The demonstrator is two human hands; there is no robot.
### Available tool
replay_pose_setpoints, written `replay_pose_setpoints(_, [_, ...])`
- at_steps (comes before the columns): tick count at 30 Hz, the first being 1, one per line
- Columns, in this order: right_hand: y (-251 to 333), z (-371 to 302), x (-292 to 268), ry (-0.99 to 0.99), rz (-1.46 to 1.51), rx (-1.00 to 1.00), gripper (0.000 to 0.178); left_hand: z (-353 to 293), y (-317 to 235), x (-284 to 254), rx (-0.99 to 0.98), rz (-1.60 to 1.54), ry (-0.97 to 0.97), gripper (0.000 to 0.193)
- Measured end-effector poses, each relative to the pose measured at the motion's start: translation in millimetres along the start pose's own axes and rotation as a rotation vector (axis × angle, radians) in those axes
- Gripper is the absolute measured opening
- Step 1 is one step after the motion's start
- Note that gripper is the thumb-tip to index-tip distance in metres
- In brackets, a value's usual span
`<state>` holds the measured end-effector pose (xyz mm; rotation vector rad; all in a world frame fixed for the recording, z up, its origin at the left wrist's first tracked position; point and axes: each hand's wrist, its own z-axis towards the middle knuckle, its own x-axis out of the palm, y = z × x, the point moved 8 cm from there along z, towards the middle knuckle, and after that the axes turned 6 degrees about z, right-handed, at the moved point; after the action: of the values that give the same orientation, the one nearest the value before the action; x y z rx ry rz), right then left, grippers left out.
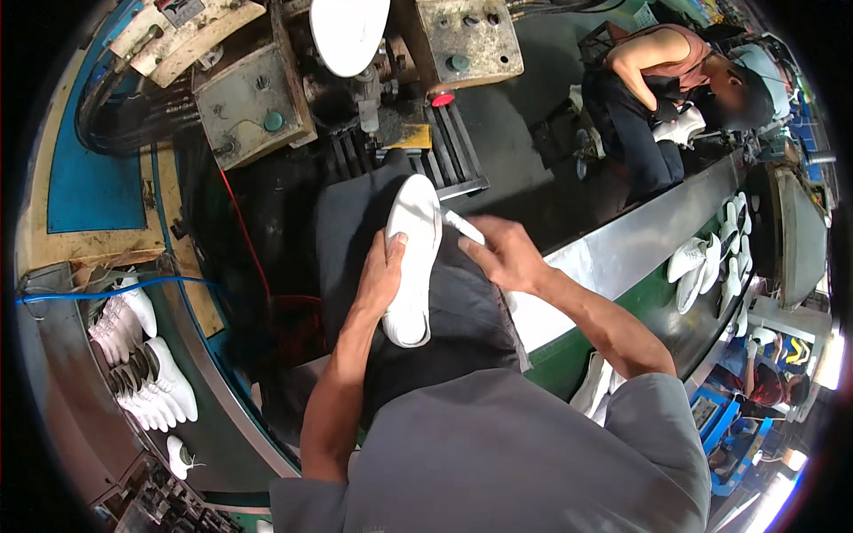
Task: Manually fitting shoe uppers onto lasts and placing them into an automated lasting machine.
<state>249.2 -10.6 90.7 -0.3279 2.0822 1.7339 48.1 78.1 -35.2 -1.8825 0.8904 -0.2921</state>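
A white shoe (414, 275) rests over my lap, its toe pointing away from me and its heel end close to my body. My left hand (382, 274) grips it along the left side, thumb on top. In my right hand (508, 253) is a slim white pen-like tool (464, 226), pinched between thumb and fingers. The tool's narrow end is at the shoe's right edge near the toe; whether it touches is too small to tell. Dark cloth (351, 222) covers my legs beneath the shoe.
Ahead stands a grimy machine with two control boxes (253, 102) and a white shoe-shaped piece (349, 35). White shoes (169, 382) stand in rows on the left. A metal-edged conveyor (613, 240) with more shoes (693, 266) runs along the right. A co-worker (653, 107) sits beyond it, holding a shoe.
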Motion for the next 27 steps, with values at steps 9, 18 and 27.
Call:
replay_pose_setpoints(9, [-7,26,35,0.097,-0.521,-0.107,0.03,-9,4,3,0.148,-0.111,0.066,0.078])
replay_pose_setpoints(18, [-71,-33,31,-0.088,-0.431,0.142,0.03,-30,9,-5,0.129,-0.19,0.061,0.084])
replay_pose_setpoints(27, [-254,-260,15,-0.233,-0.525,0.822,0.051,-43,-71,-26,0.191,-0.126,0.194,0.082])
